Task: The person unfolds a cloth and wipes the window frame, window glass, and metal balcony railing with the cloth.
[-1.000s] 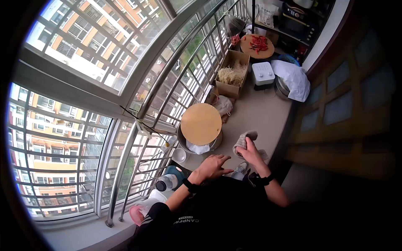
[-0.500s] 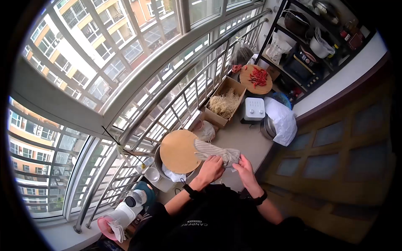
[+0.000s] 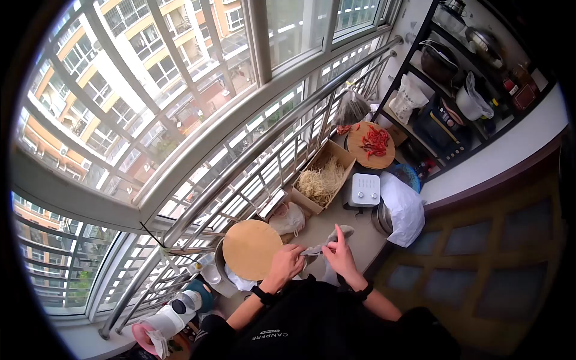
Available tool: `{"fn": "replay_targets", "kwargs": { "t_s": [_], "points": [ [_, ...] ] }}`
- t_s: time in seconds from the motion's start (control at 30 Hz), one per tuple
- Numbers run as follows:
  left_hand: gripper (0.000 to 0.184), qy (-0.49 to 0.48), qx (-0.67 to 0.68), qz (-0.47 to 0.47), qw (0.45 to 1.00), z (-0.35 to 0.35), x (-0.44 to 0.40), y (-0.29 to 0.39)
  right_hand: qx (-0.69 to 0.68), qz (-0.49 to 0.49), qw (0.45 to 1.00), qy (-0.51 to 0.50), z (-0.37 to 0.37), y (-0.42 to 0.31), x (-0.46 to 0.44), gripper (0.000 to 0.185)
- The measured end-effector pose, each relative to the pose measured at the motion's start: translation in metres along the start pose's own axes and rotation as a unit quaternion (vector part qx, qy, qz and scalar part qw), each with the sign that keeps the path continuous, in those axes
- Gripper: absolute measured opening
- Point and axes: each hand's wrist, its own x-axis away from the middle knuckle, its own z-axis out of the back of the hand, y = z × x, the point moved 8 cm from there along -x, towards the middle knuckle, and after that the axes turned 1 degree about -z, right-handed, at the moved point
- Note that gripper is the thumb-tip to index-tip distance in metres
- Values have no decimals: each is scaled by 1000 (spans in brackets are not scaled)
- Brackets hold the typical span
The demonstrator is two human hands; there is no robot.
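One grey cloth (image 3: 312, 251) is held at the head view's lower centre, pinched between thumb and fingers by the left hand (image 3: 287, 263) and right hand (image 3: 341, 258), right forefinger raised. Light, limp handling is judged likely; edges are best gripped.

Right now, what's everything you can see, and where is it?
Cloth: 1, grey, lower middle
Round boards: 2, tan, near and far
Chillies: many, red, on far board
Windows: several, white-framed, left
Railing: 1, silver, along windows
Open box: 1, brown, by railing
Strands: one heap, pale, in box
Appliance: 1, white, right of box
Sheet: 1, white, right of appliance
Basket: 1, blue, behind sheet
Shelf: 1, black, upper right
Bottle: 1, clear, lower left
Tub: 1, pink, lower left
Wristbands: 2, black, on wrists
Left hand: 1, bare, at cloth
Right hand: 1, bare, at cloth
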Motion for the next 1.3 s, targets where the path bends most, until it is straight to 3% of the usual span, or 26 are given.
{"fn": "replay_targets", "kwargs": {
  "t_s": [0.13, 0.2, 0.3, 0.4, 0.53, 0.67, 0.77, 0.9, 0.93, 1.07, 1.3],
  "points": [
    [23, -58, -6, 106, 993, -15, -35, -1, -58, 15, 991, -121, 2, 17, -54, 33],
    [24, -35, 45, 101, 993, -29, -57, -6, -91, -11, 984, -151, 19, 13, -74, 24],
    [23, -16, 129, 118, 984, -52, -98, -4, -99, -16, 963, -251, 45, 25, -116, 28],
    [18, -27, 158, 169, 973, -57, -141, 24, -144, 9, 956, -257, 82, 33, -155, 29],
    [16, -15, 156, 181, 971, -66, -201, 68, 20, 147, 965, -216, 128, 36, -197, 32],
    [21, 28, 182, 145, 972, -63, -241, 119, 43, 152, 954, -255, 139, 54, -218, 28],
    [19, 67, 185, 128, 972, -60, -246, 124, 60, 163, 935, -309, 141, 63, -229, 24],
    [18, 162, 183, 172, 954, -39, -250, 160, 146, 212, 895, -366, 123, 92, -238, 27],
    [17, 141, 158, 146, 966, -36, -245, 149, 151, 215, 893, -365, 123, 93, -241, 27],
    [19, 247, 109, 141, 952, -10, -220, 139, 184, 208, 889, -365, 123, 78, -257, 23],
    [21, 381, 59, 152, 910, 43, -179, 117, 200, 229, 917, -258, 112, 48, -293, 17]
  ]
}}
